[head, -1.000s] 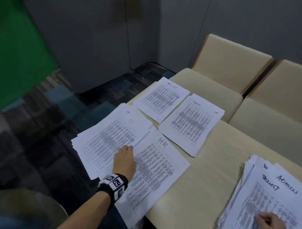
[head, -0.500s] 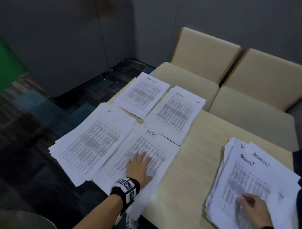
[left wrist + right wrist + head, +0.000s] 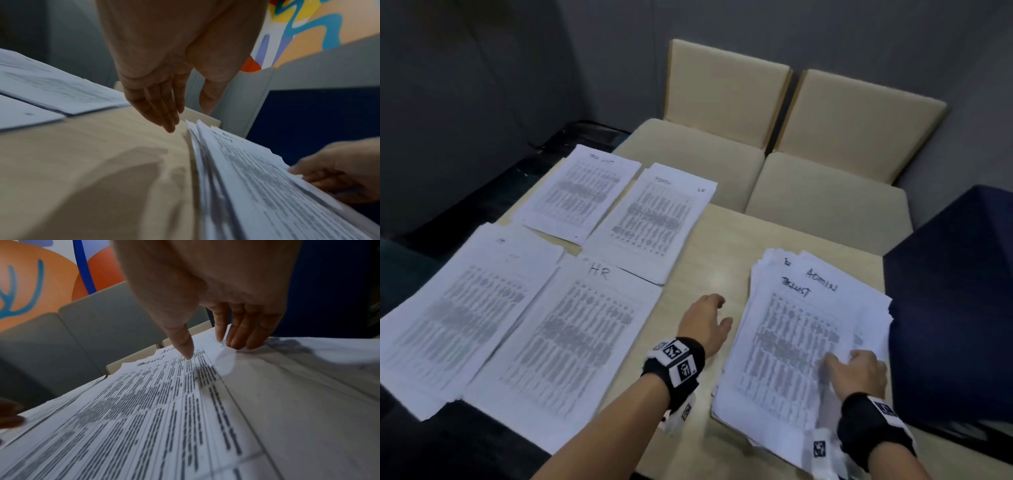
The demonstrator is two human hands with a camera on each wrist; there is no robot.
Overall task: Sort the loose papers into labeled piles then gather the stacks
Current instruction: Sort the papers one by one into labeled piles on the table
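Four sorted piles of printed sheets lie on the left of the table: a far-left pile [image 3: 578,192], a far pile [image 3: 654,216] beside it, a near-left pile [image 3: 465,308], and one marked HR [image 3: 571,335]. The loose stack [image 3: 791,335] [image 3: 257,178] [image 3: 144,402] sits at the right, its top sheet handwritten. My left hand [image 3: 717,313] [image 3: 187,120] hovers over bare table just left of that stack, fingers relaxed, holding nothing. My right hand [image 3: 844,359] [image 3: 211,348] [image 3: 329,170] pinches the top sheet near its right edge, which buckles between thumb and fingers.
The pale wooden table [image 3: 709,260] shows a bare strip between the HR pile and the loose stack. Two beige chairs [image 3: 726,102] [image 3: 859,123] stand at its far side. A dark blue object [image 3: 955,291] borders the stack on the right. The near-left piles overhang the table's left edge.
My left hand has lifted off the HR pile and moved right, up to the loose stack. The right hand stays on that stack. The head view has swung right.
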